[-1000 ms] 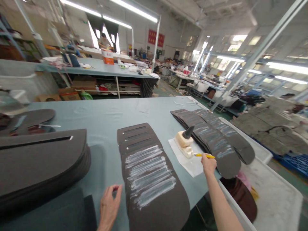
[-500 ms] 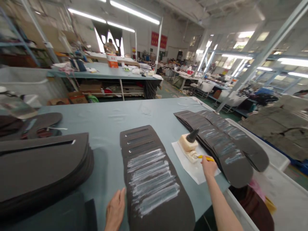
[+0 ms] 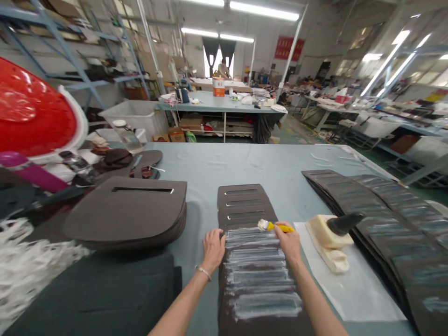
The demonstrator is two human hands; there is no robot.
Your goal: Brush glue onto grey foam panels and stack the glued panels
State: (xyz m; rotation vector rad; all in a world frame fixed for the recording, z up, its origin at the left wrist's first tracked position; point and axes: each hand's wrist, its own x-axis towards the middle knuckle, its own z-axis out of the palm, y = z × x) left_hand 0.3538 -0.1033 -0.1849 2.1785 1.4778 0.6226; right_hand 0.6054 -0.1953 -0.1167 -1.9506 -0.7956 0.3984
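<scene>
1. Can read no word, number or brand with certainty.
2. Runs in two rows of pale yellowish characters across the red banner (image 3: 289, 48), hung on the rear wall (image 3: 266, 53); looks like a sign or slogan, but comes out too small and soft to make out a single character.
3. Shows as small reddish marks, probably print, on the white upper part of the white-and-orange container (image 3: 219, 87), set on the far table (image 3: 203, 99); stays too blurred to spell out. Carries plain orange below, with any lettering there too faint to tell.
</scene>
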